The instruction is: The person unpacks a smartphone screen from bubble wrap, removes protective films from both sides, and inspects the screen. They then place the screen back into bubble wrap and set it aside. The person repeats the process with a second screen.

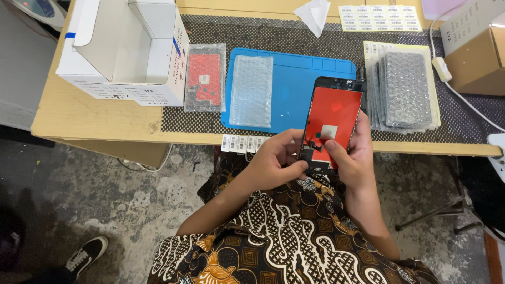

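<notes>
Two red-backed screen panels: one held (pixel 332 122), one bagged (pixel 205 77). One blue mat (pixel 310 79), one open white box (pixel 123 47), one stack of bubble-wrap pouches (pixel 405 89).

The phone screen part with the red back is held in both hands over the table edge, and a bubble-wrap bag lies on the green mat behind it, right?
Not quite: in the head view the mat is blue, not green. The rest holds: both the left hand and right hand hold the red-backed screen part, and the bubble-wrap bag lies on the mat.

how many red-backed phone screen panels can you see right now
2. One red-backed phone screen panel is held in both hands above the table edge; another, bagged, lies left of the blue mat. The bubble-wrap stack may hide more.
</notes>
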